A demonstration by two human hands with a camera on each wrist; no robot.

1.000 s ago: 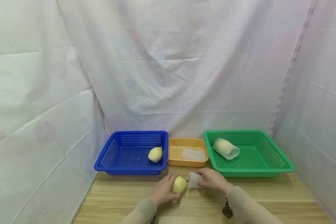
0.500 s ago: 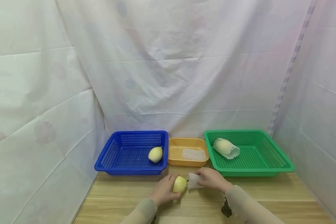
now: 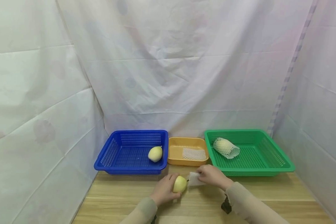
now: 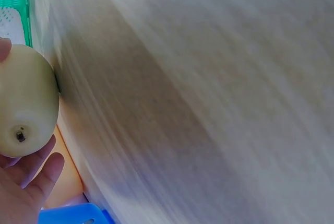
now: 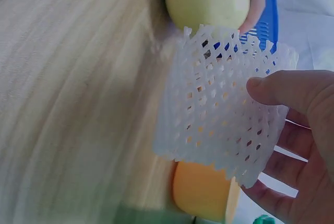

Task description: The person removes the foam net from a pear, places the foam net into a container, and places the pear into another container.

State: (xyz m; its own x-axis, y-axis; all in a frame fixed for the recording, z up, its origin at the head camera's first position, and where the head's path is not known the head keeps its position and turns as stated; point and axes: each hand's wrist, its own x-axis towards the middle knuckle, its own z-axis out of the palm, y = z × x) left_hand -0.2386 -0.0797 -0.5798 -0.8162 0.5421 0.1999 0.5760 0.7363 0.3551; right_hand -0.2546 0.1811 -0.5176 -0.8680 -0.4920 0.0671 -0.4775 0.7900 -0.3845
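White fabric backdrop [image 3: 168,84] hung behind a light wood-grain bench [image 3: 120,193]. Smooth, rounded pale-yellow pear [image 3: 180,184] is held in the grip of the left hand [image 3: 163,190], low at the bench, stem aimed right. White foam-mesh sleeve [image 5: 219,104] is pinched in the grip of the right hand [image 3: 212,176], rim just beside the stem; contact can't be told. Behind, left to right: blue slotted plastic basket [image 3: 123,158] loaded with a bare yellow pear [image 3: 155,154], shallow orange plastic tray [image 3: 175,152] with a flat white mesh piece [image 3: 193,154], green perforated plastic basket [image 3: 253,158] with a mesh-wrapped pear [image 3: 224,147].

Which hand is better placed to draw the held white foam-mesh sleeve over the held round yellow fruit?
Probably the right hand: it pinches the sleeve by the fruit, which the left hand grips.
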